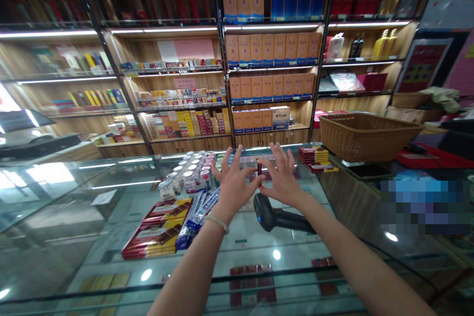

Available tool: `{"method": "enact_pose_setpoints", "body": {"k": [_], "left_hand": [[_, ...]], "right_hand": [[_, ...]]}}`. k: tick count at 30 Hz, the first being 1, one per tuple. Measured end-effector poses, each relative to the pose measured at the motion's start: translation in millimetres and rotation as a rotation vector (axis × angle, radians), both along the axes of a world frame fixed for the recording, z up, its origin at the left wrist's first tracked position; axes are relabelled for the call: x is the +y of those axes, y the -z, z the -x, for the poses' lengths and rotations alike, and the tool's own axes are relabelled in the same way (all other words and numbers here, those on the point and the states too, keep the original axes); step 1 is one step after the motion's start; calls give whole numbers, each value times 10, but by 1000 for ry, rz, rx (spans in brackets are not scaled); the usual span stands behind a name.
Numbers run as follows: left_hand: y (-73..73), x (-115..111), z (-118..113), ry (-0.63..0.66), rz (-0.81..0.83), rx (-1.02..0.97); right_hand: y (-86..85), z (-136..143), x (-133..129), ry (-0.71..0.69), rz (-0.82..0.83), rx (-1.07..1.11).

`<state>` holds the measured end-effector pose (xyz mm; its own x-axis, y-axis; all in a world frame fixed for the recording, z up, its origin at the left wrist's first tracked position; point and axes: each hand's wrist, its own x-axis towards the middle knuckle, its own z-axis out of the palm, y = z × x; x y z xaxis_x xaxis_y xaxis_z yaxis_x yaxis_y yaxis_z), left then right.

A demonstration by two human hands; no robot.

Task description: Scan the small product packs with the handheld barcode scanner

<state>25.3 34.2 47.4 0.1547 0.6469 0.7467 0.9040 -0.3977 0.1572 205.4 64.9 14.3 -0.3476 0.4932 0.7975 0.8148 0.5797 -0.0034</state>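
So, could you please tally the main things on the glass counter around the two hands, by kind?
Hands: 2, left hand and right hand, fingers spread, holding nothing
Barcode scanner: 1
Wicker basket: 1
Stack of red flat packs: 1
Total: 5

Pretty clearly a small shop, tobacco and liquor kind of place. The back wall is lit wooden shelves point(272, 66) packed with orange boxes point(272, 49), blue boxes point(296, 0) and rows of cigarette packs point(185, 123). Up front there's a glass display surface point(259, 242) with chocolate bars point(159, 227), small jars point(188, 173), a wicker basket point(365, 136) and a handheld barcode scanner point(276, 215).
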Motion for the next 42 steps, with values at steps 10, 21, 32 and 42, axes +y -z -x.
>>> {"method": "enact_pose_setpoints", "body": {"k": [10, 21, 32, 42], "left_hand": [[32, 17, -14, -23, -44, -6], [60, 59, -45, -66, -40, -150], [57, 120, 33, -78, -19, -175], [82, 228, 142, -94, 1, -184]], "right_hand": [[13, 64, -32, -23, -4, -21], [18, 41, 18, 45, -1, -42], [127, -367, 254, 153, 61, -10], [89, -410, 272, 137, -48, 5]]}}
